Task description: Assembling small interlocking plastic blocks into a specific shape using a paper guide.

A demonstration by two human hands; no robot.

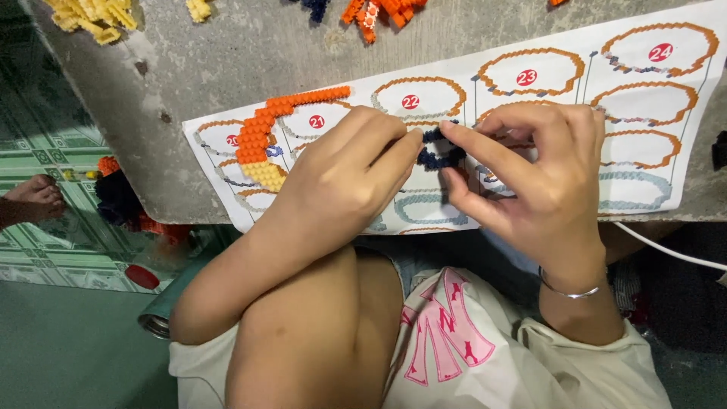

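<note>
My left hand point(344, 178) and my right hand point(534, 170) meet over a paper instruction sheet point(681, 163) on a grey concrete slab. Between the fingertips of both hands sits a small dark blue block piece point(438, 151), curved like a ring segment. My left thumb and forefinger pinch its left end, and my right forefinger and thumb grip its right side. To the left on the sheet lies a curved assembly of orange and yellow blocks point(261, 140). A thin silver bracelet point(568, 290) circles my right wrist.
Loose yellow blocks point(95, 14) and orange blocks point(379, 10) lie at the slab's far edge. A bare foot of another person point(34, 198) rests on green floor tiles at left. A white cable point(666, 248) runs at right. A metal tube end point(155, 322) lies below.
</note>
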